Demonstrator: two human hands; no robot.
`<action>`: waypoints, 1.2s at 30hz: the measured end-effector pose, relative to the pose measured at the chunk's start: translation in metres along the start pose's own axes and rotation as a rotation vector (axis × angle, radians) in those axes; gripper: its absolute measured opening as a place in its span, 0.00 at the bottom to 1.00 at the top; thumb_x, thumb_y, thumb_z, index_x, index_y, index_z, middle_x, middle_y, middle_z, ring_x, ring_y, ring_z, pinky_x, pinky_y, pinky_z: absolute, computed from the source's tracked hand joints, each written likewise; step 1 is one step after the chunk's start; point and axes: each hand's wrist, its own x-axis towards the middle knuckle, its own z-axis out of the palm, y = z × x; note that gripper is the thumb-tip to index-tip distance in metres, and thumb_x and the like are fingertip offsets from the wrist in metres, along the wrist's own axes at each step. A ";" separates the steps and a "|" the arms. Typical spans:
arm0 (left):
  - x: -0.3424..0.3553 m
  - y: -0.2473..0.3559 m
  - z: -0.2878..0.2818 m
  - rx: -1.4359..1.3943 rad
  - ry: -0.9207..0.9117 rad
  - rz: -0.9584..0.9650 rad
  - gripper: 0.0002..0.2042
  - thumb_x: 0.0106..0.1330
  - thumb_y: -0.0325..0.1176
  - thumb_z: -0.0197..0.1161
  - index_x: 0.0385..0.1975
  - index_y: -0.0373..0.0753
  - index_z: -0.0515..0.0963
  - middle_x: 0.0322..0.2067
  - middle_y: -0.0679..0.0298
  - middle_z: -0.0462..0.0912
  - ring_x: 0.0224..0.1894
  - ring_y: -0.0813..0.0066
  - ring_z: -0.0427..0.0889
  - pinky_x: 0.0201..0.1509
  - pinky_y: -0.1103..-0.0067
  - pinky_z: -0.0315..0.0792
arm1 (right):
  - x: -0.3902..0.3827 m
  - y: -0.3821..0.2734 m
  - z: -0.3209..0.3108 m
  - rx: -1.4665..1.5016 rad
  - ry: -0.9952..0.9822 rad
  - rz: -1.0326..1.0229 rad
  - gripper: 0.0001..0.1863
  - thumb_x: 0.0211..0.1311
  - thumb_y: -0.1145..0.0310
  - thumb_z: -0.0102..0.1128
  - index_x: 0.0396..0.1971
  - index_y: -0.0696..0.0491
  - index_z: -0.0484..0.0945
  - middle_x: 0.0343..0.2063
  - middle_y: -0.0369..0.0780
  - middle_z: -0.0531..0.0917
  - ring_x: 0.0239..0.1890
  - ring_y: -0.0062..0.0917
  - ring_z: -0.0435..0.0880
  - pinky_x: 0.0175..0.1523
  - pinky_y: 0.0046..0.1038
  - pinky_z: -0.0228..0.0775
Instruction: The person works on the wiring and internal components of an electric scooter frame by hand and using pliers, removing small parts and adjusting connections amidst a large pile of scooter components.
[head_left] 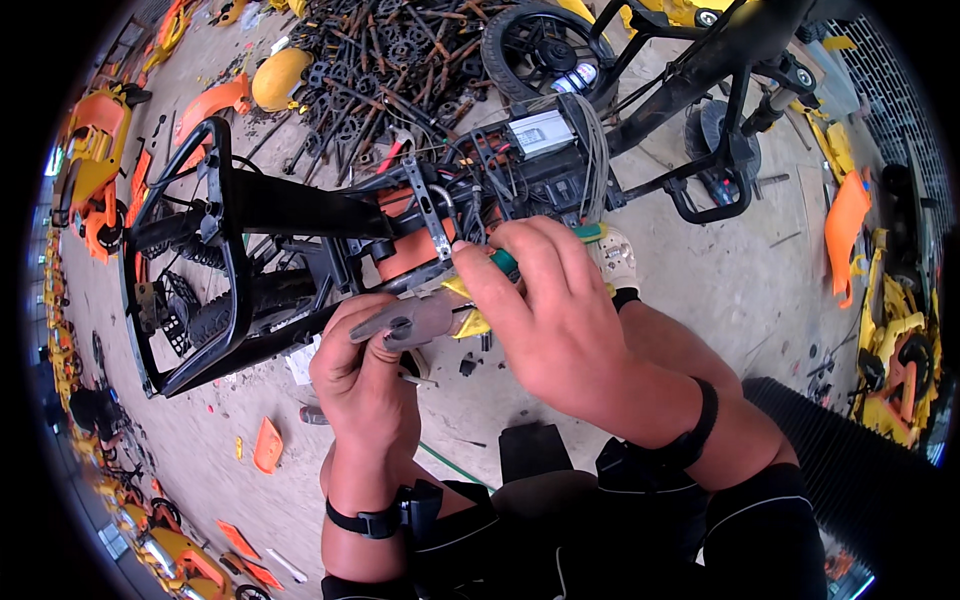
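Note:
My right hand (pixel 560 310) is wrapped round the handles of a pair of pliers (pixel 418 318), which have a grey metal head and yellow and green grips. The jaws point left, toward my left hand (pixel 362 365). Its thumb and curled fingers close about the jaw end; whether a small part is also pinched there is hidden. Just beyond both hands lies a black scooter frame (pixel 300 205) with exposed wiring, a flat metal bracket (pixel 425 205) and a silver box-shaped controller (pixel 541 133).
Behind the frame is a heap of rusty metal parts (pixel 390 70), beside a black wheel (pixel 550 50). A yellow rounded shell (pixel 283 80) and orange panels (pixel 847 235) lie on the concrete floor. A light shoe (pixel 618 255) shows by my right hand.

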 end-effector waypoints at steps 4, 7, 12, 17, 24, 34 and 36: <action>0.001 -0.002 -0.002 0.033 0.022 0.059 0.06 0.65 0.22 0.65 0.40 0.28 0.80 0.42 0.55 0.82 0.43 0.71 0.78 0.49 0.78 0.71 | 0.001 -0.002 -0.001 -0.041 0.014 -0.023 0.23 0.56 0.68 0.61 0.54 0.54 0.78 0.48 0.48 0.76 0.53 0.41 0.76 0.49 0.34 0.73; 0.001 -0.003 -0.004 0.085 0.020 0.090 0.06 0.64 0.22 0.65 0.38 0.28 0.81 0.40 0.55 0.83 0.41 0.69 0.78 0.48 0.77 0.71 | 0.000 -0.004 0.000 -0.073 0.025 -0.029 0.22 0.56 0.68 0.61 0.53 0.54 0.78 0.46 0.47 0.77 0.52 0.40 0.76 0.47 0.31 0.73; 0.002 0.003 -0.007 0.234 0.008 0.139 0.05 0.62 0.21 0.67 0.36 0.29 0.81 0.36 0.56 0.84 0.40 0.67 0.78 0.47 0.76 0.72 | 0.002 -0.007 -0.004 -0.080 0.005 -0.026 0.22 0.56 0.67 0.61 0.52 0.55 0.78 0.45 0.44 0.77 0.50 0.38 0.77 0.45 0.28 0.73; 0.002 0.005 -0.009 0.351 -0.018 0.151 0.05 0.61 0.20 0.68 0.35 0.29 0.82 0.36 0.57 0.85 0.39 0.66 0.79 0.46 0.76 0.73 | -0.005 -0.006 -0.001 -0.087 -0.018 -0.033 0.23 0.56 0.68 0.61 0.53 0.56 0.78 0.44 0.44 0.76 0.50 0.37 0.76 0.45 0.28 0.72; -0.001 0.008 -0.015 0.455 -0.055 0.190 0.06 0.62 0.20 0.68 0.37 0.28 0.81 0.37 0.59 0.83 0.39 0.72 0.76 0.45 0.80 0.71 | -0.007 -0.010 0.004 -0.046 -0.033 -0.017 0.24 0.55 0.69 0.60 0.53 0.57 0.76 0.43 0.44 0.75 0.48 0.37 0.76 0.46 0.28 0.73; -0.002 0.005 -0.012 0.457 -0.064 0.190 0.06 0.64 0.22 0.69 0.38 0.29 0.81 0.36 0.61 0.82 0.38 0.75 0.76 0.43 0.81 0.70 | -0.010 -0.009 0.001 -0.004 -0.040 0.034 0.20 0.54 0.70 0.60 0.49 0.56 0.76 0.42 0.44 0.75 0.47 0.37 0.76 0.47 0.30 0.72; -0.002 0.003 -0.011 0.365 -0.076 0.130 0.06 0.65 0.24 0.68 0.38 0.29 0.81 0.36 0.62 0.82 0.37 0.77 0.74 0.41 0.82 0.69 | -0.011 -0.007 0.000 0.027 -0.037 0.050 0.20 0.54 0.70 0.59 0.48 0.56 0.76 0.42 0.44 0.76 0.48 0.37 0.76 0.47 0.31 0.72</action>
